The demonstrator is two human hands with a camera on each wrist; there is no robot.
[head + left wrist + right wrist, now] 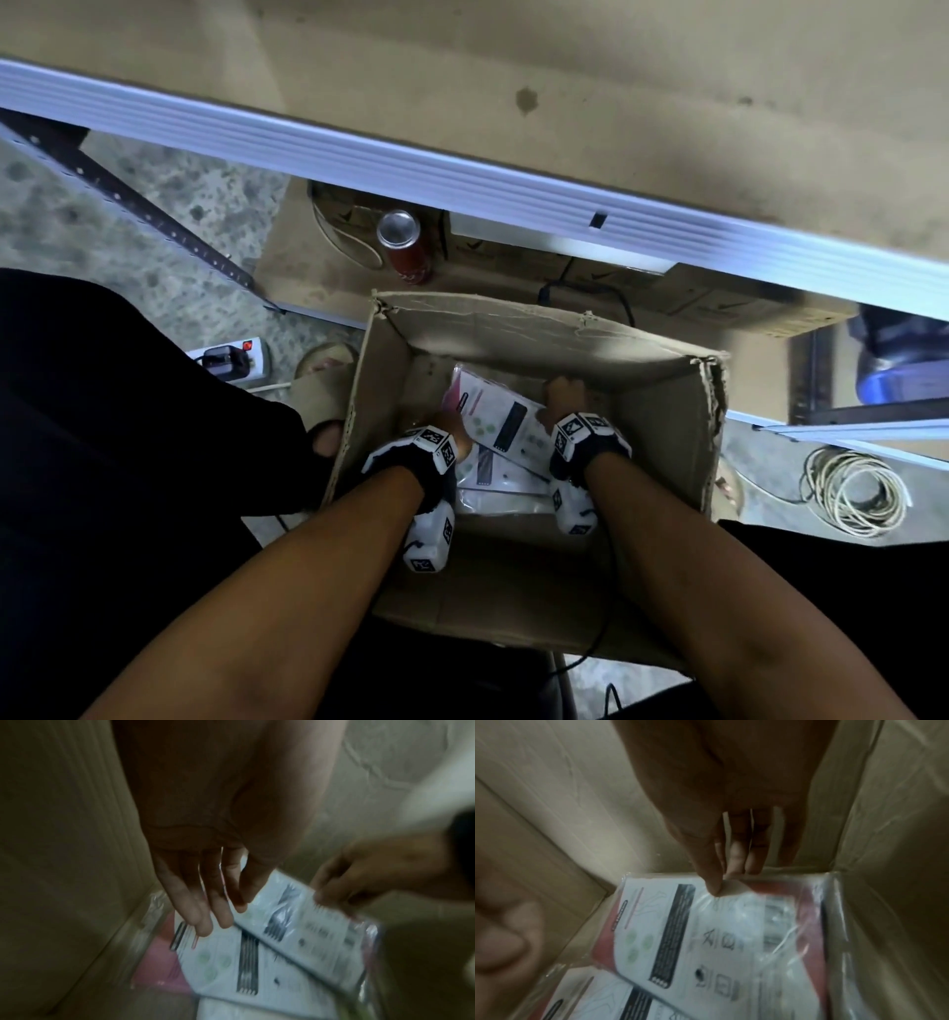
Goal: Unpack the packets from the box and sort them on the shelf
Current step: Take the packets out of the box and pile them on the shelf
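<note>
An open cardboard box stands on the floor with both my hands inside it. Several flat packets, white and pink cards in clear plastic, lie stacked at its bottom. My right hand pinches the far right edge of the top packet, which is tilted above the others. In the right wrist view, thumb and fingers close on that packet. My left hand reaches down with straight fingers, its tips at the near edge of the top packet and over a lower packet. It holds nothing.
A shelf edge runs across above the box, with a lower board holding a red can and cartons. A power strip and a sandalled foot lie left of the box. A cable coil and a blue bin are at the right.
</note>
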